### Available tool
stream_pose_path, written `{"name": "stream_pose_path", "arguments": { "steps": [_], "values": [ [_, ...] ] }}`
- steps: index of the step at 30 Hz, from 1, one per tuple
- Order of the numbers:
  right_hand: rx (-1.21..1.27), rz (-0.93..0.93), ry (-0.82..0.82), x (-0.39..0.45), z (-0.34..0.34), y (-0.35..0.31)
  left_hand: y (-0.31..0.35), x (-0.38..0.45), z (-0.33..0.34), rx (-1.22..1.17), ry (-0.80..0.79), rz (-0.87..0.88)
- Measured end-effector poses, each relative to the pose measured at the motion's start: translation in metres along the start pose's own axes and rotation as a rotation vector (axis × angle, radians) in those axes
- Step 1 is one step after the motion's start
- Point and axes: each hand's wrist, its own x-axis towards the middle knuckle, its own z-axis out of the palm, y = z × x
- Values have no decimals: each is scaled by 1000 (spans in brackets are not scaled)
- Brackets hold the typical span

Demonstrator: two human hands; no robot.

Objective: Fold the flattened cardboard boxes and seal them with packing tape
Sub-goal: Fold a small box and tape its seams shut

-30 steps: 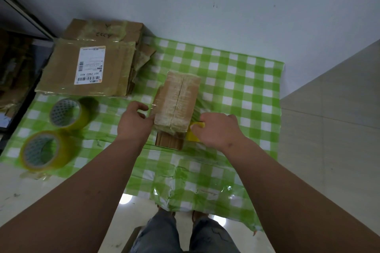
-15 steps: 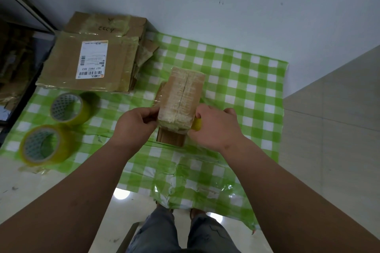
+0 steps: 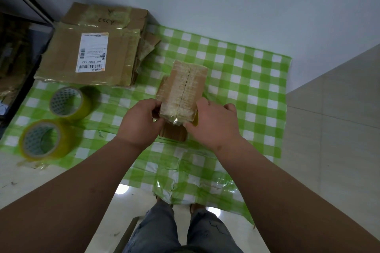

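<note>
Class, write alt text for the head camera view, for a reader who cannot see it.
Two hands, left hand and right hand, grip a small taped cardboard box over a green checked cloth. Two tape rolls lie at left beside a stack of flattened boxes.

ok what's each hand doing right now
Left hand: grips the small taped box.
Right hand: grips the same box, with something yellow under it.

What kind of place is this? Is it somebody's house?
Probably a home or small shop corner used for packing parcels. A checked green tablecloth covers a table by a plain wall, flattened cardboard boxes with a shipping label are stacked on it, and two tape rolls sit beside them.
</note>
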Motion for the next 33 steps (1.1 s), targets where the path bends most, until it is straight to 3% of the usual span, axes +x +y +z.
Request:
{"name": "stream_pose_path", "arguments": {
  "steps": [7,14,18,26,33],
  "values": [
    [5,-5,15,0,3,-2,-2,-1,2,57,-5,33],
    [87,-17,-111,4,-5,2,-6,12,-22,72,-264,90],
    [161,8,-171,6,-10,1,-2,15,-20,102,-208,121],
    [45,50,44,2,6,-8,-4,17,-11,203,-107,177],
    [-15,57,31,-1,7,-7,-11,13,-4,230,-50,236]
  ]
}}
